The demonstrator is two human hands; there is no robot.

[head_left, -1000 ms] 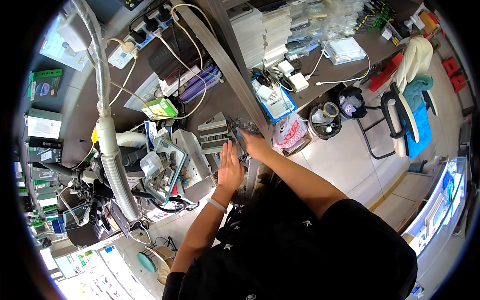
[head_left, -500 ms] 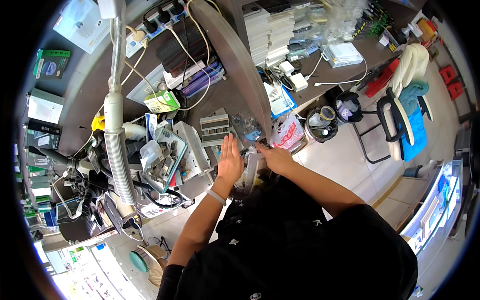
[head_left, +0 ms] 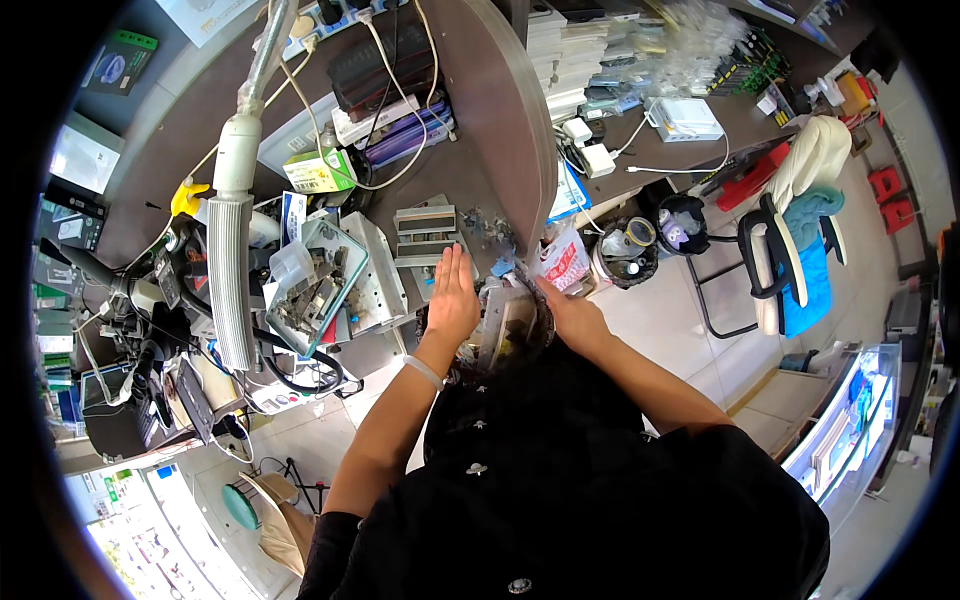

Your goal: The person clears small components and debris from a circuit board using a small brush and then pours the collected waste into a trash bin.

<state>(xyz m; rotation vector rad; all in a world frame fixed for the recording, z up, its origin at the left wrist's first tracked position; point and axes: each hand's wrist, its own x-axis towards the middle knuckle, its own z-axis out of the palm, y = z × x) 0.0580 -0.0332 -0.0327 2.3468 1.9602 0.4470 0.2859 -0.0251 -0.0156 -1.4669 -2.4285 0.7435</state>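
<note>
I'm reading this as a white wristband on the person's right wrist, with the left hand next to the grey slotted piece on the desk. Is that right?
Not quite: the head view shows the white wristband on the left wrist, not the right. The left hand is indeed next to the grey slotted piece on the desk.

Red lettering (head_left: 572, 268) on white plastic bag (head_left: 557, 250)

A black top (head_left: 620, 500) and pale wristband (head_left: 424, 373) are worn.

The plastic bag (head_left: 562, 260) is white and red, the desk (head_left: 418, 188) brown.
</note>
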